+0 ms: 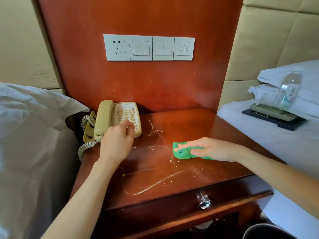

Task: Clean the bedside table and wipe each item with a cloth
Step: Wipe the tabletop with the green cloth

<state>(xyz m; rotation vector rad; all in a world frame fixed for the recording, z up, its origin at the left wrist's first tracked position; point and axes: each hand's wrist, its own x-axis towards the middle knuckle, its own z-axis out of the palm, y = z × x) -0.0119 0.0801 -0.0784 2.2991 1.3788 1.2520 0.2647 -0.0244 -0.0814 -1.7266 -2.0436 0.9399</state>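
A reddish wooden bedside table [198, 128] carries crumbs and wet streaks across its top. A beige corded phone [119, 116] stands at its back left corner. My left hand [117, 140] rests on the phone's front edge, fingers curled over the keypad. My right hand [210, 149] lies flat on a green cloth [183, 151], pressing it onto the tabletop right of centre.
Beds with white linen flank the table on both sides. On the right bed lie a clear water bottle [290, 90], a remote [271, 112] and a dark tray [276, 120]. A socket and switch panel [149, 47] sits on the back board. A drawer knob [203, 202] and a dark bin [265, 232] are below.
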